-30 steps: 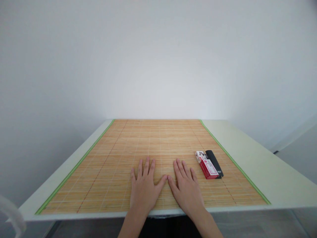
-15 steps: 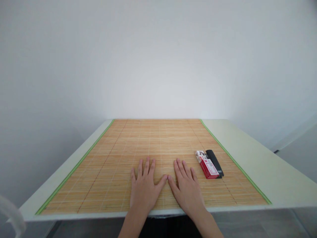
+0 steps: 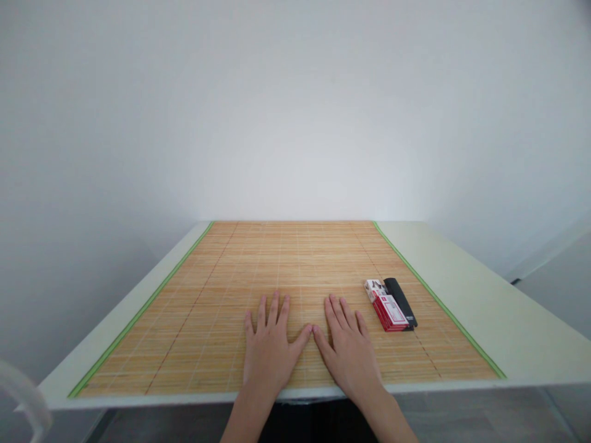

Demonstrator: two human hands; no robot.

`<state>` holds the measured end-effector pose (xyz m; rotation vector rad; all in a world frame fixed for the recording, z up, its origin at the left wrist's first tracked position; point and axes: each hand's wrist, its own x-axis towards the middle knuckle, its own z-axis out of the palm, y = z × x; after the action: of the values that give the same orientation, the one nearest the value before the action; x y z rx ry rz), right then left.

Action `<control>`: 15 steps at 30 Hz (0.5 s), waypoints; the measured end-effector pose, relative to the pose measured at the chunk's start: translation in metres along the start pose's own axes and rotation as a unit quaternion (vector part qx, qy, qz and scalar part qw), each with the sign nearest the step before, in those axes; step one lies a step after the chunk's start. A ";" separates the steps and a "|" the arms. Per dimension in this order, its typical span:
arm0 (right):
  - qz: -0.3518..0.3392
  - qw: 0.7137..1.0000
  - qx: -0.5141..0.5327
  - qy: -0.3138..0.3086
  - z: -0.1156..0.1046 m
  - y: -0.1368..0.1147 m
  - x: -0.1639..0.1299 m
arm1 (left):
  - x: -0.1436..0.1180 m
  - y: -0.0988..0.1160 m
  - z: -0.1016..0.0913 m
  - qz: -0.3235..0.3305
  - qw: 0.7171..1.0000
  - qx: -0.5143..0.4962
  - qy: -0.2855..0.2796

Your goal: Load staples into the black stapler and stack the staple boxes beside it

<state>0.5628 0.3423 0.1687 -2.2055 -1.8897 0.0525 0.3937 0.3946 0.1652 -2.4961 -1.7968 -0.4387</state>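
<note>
Flat on the bamboo mat [image 3: 295, 264], both hands lie palm down with fingers spread, holding nothing; the left hand [image 3: 268, 352] and right hand [image 3: 349, 352] meet at the thumb tips. Just beyond the right hand's little finger, near but apart, sits a red-and-white box [image 3: 386, 311], and a black stapler [image 3: 401, 301] lies touching its far side. Past those, the mat's green border [image 3: 434, 301] runs along the pale table [image 3: 498, 307]. Ahead of the fingertips the mat stretches bare to the white wall [image 3: 295, 111]. Both wrists cross the table's near edge.
</note>
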 end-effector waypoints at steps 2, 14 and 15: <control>0.000 1.000 0.000 0.000 0.000 0.000 0.000 | 0.000 0.000 0.000 0.000 1.000 -0.003 -0.002; 0.000 1.000 0.003 0.004 0.001 0.000 0.000 | 0.000 0.000 0.001 0.003 1.000 -0.002 0.002; 0.000 1.000 0.003 0.004 0.001 0.000 0.000 | -0.001 0.000 0.001 0.004 1.000 -0.001 0.002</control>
<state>0.5630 0.3422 0.1674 -2.1969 -1.8828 0.0490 0.3937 0.3941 0.1642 -2.5003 -1.7860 -0.4468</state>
